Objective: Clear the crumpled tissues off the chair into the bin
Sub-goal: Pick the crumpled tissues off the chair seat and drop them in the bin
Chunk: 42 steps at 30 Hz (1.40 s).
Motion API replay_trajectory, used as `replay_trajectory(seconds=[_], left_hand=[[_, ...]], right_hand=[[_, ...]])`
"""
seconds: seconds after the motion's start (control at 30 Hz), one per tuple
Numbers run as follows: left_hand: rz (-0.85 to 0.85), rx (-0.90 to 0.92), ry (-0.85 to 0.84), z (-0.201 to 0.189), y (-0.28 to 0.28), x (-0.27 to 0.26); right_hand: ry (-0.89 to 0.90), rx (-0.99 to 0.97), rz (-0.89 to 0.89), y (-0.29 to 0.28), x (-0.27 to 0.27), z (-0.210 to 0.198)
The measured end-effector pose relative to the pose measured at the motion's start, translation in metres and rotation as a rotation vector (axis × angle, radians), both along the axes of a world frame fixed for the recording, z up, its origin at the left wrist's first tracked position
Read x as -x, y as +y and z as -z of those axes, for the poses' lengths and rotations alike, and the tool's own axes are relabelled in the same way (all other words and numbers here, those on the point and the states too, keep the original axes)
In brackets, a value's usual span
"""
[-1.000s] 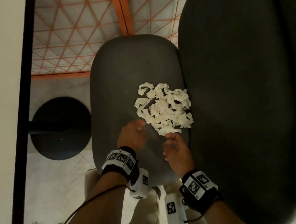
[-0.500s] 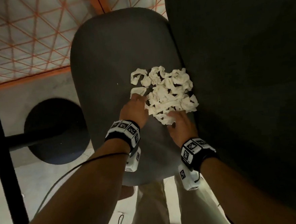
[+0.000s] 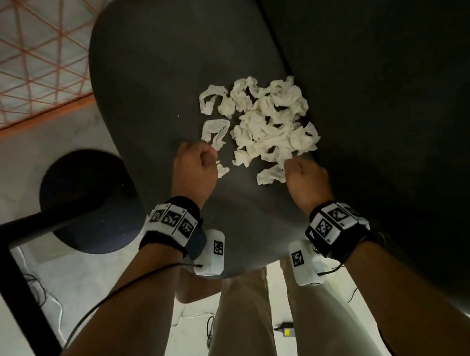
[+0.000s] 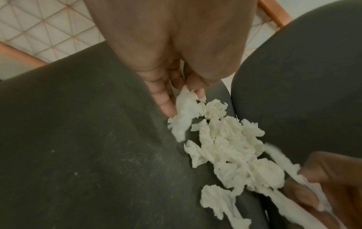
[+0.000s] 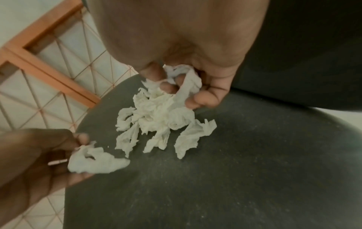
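You stood over the dark chair seat (image 3: 165,71), and the crumpled tissues (image 3: 268,120) lay in one loose white heap on its right part, close to the chair back (image 3: 390,111). Your left hand (image 3: 195,168) was at the left edge of the heap, with the fingers (image 4: 166,103) curled, and they pinched one tissue piece (image 5: 96,161) between fingertips and thumb. Your right hand (image 3: 306,179) was at the near right edge of the heap; its fingers (image 5: 203,99) were curled around a tissue strip (image 5: 186,86), which passed between them and hung down to the pile. The rest of the tissues was on the seat between both hands, some pieces touching each other, two or three lying a little apart on the left side. A black round base with a black post (image 3: 85,205) stood on the pale floor (image 3: 21,318) at the left of the chair. Behind the chair there was a white tiled area with orange lines (image 3: 25,53). A small black adapter with a yellow label (image 3: 287,332) lay on the floor between your legs. I could not tell which thing was the bin.
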State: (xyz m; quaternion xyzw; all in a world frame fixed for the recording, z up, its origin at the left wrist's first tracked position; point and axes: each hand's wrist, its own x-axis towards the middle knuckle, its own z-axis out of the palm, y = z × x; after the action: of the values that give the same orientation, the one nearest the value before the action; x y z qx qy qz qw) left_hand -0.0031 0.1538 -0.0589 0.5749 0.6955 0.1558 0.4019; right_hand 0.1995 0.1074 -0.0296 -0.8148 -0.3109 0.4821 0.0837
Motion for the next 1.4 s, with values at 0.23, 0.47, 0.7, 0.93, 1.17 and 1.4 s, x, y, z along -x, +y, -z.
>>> replay_trajectory(seconds=[0.23, 0.47, 0.7, 0.93, 1.17, 1.4], left_hand=[[-0.226, 0.081, -0.090, 0.003, -0.004, -0.005], [-0.074, 0.328, -0.080, 0.026, 0.000, -0.035], [-0.007, 0.343, 0.096, 0.046, 0.000, -0.060], [-0.077, 0.348, -0.011, 0.034, -0.016, -0.047], [-0.322, 0.360, -0.144, 0.016, -0.013, -0.024], [-0.387, 0.201, -0.007, 0.021, 0.026, -0.020]], right_hand=[[0.028, 0.073, -0.010, 0.002, -0.005, 0.008], [-0.065, 0.119, -0.177, -0.004, -0.004, 0.044], [-0.136, 0.147, -0.351, -0.003, 0.005, 0.056], [-0.050, -0.096, -0.169, -0.014, 0.003, 0.053], [0.006, -0.270, -0.078, -0.006, 0.005, 0.037], [-0.031, -0.138, -0.127, 0.013, 0.008, 0.050]])
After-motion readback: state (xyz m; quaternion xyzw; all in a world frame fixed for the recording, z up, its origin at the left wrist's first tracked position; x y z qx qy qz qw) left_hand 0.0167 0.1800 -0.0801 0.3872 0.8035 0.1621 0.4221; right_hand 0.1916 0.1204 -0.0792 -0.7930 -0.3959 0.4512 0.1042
